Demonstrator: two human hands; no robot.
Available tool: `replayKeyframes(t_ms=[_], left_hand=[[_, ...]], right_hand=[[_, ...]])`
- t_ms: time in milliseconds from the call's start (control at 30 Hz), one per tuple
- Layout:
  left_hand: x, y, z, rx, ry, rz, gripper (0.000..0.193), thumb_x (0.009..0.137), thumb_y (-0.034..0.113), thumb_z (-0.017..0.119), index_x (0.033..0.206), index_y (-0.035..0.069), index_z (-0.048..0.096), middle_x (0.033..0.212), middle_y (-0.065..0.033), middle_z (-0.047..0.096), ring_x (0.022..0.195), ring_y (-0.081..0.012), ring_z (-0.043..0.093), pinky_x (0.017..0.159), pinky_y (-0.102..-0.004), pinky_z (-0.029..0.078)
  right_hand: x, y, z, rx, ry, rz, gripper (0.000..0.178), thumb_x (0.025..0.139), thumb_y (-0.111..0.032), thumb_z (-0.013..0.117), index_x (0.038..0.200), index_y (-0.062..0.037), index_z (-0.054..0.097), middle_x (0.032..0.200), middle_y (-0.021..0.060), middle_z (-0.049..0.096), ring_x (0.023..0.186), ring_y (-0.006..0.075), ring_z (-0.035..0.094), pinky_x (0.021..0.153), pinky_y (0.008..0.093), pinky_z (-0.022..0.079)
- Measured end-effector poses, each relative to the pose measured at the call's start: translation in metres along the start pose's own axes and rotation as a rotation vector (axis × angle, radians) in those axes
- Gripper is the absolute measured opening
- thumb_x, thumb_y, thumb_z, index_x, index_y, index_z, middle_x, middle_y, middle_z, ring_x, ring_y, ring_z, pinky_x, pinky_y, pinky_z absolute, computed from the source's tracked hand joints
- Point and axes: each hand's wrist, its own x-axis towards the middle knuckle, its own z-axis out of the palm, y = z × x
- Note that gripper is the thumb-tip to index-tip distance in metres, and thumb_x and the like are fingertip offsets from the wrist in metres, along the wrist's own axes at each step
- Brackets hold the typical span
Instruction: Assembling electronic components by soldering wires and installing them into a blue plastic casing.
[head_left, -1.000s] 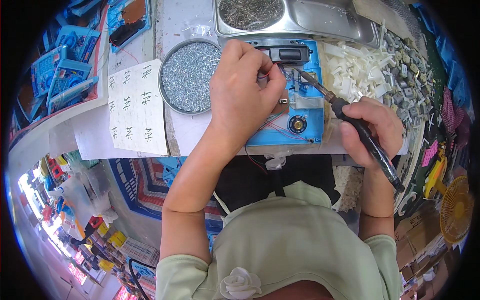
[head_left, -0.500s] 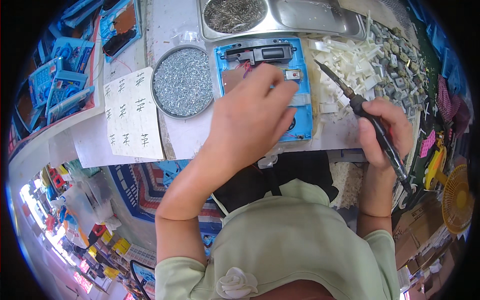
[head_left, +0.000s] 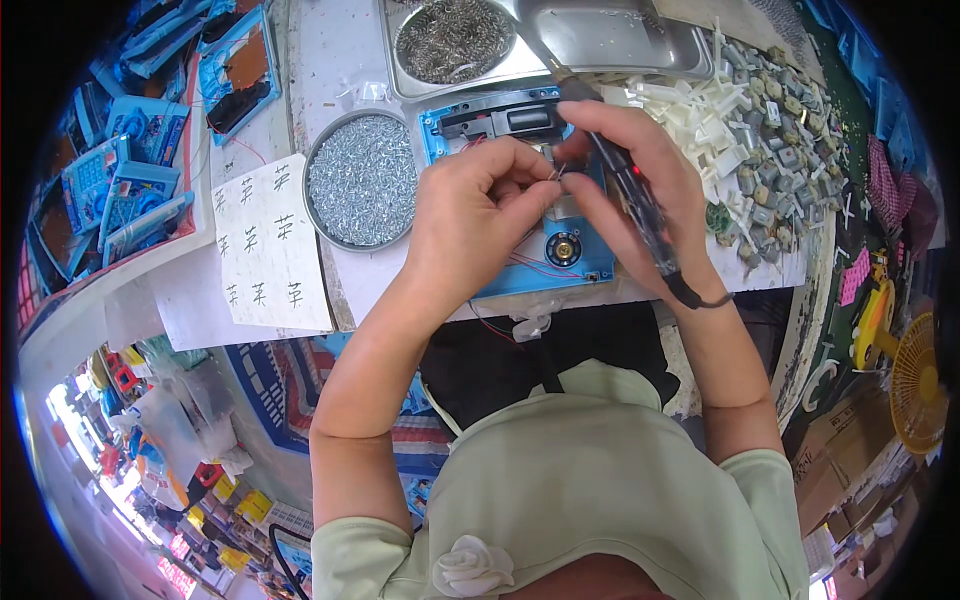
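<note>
My left hand (head_left: 480, 205) pinches something thin, apparently a wire, above an opened blue plastic housing (head_left: 590, 272). My right hand (head_left: 655, 165) grips a black soldering iron (head_left: 632, 195), its metal end slanting up and away toward the steel tray. The thumb and a finger of that hand also reach the thin piece at my left fingertips. Inside the housing lie a black compartment piece (head_left: 530, 120), a round speaker (head_left: 563, 249) and red wires. My hands cover the housing's middle.
Left of the housing stand a round tin of screws (head_left: 362, 178) and a handwritten sheet (head_left: 262, 245). Behind is a steel tray (head_left: 620, 40) with curly metal bits (head_left: 455, 40). White plastic pieces (head_left: 700, 135) and grey blocks (head_left: 775, 160) lie right; blue housings (head_left: 115, 185) pile far left.
My right hand has brought the soldering iron leftward over the housing, beside my left hand. The left hand has shifted slightly, its fingertips now pinching a thin piece. The speaker has come into clearer view.
</note>
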Motion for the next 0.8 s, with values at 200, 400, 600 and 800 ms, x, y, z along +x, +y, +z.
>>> replayKeyframes(t_ms=[200, 400, 600, 800], left_hand=[[0.001, -0.009, 0.003, 0.147, 0.030, 0.334, 0.013, 0.082, 0.006, 0.077, 0.093, 0.004, 0.072, 0.080, -0.0086, 0.067, 0.071, -0.0264, 0.066, 0.064, -0.0345, 0.052], [-0.004, -0.006, -0.006, 0.313, -0.128, 0.453, 0.013, 0.080, 0.004, 0.074, 0.091, 0.007, 0.069, 0.097, -0.0066, 0.062, 0.085, -0.0285, 0.065, 0.070, -0.0381, 0.052], [-0.004, -0.004, -0.012, 0.329, -0.194, 0.494, 0.016, 0.078, 0.000, 0.076, 0.090, 0.006, 0.068, 0.097, -0.0078, 0.061, 0.085, -0.0282, 0.063, 0.073, -0.0355, 0.050], [-0.006, -0.008, -0.012, 0.360, -0.189, 0.548, 0.021, 0.075, -0.002, 0.076, 0.091, 0.007, 0.068, 0.097, -0.0078, 0.061, 0.084, -0.0281, 0.063, 0.069, -0.0360, 0.052]], right_hand=[[-0.013, 0.003, -0.011, -0.157, -0.022, -0.051, 0.050, 0.078, 0.008, 0.072, 0.125, -0.0086, 0.066, 0.087, 0.0067, 0.063, 0.078, 0.0180, 0.063, 0.072, 0.0268, 0.050], [-0.042, -0.020, -0.076, 0.024, -0.013, 0.134, 0.033, 0.084, -0.003, 0.070, 0.117, 0.0031, 0.066, 0.093, 0.0084, 0.067, 0.079, 0.0137, 0.062, 0.072, 0.0261, 0.049], [-0.053, -0.017, -0.099, 0.172, -0.245, 0.160, 0.026, 0.080, -0.011, 0.072, 0.100, 0.0054, 0.067, 0.086, 0.0107, 0.068, 0.064, 0.0124, 0.061, 0.060, 0.0243, 0.048], [-0.042, -0.016, -0.085, 0.058, -0.321, 0.067, 0.022, 0.075, -0.009, 0.072, 0.094, 0.0011, 0.069, 0.078, 0.0078, 0.068, 0.054, 0.0135, 0.059, 0.053, 0.0247, 0.046]])
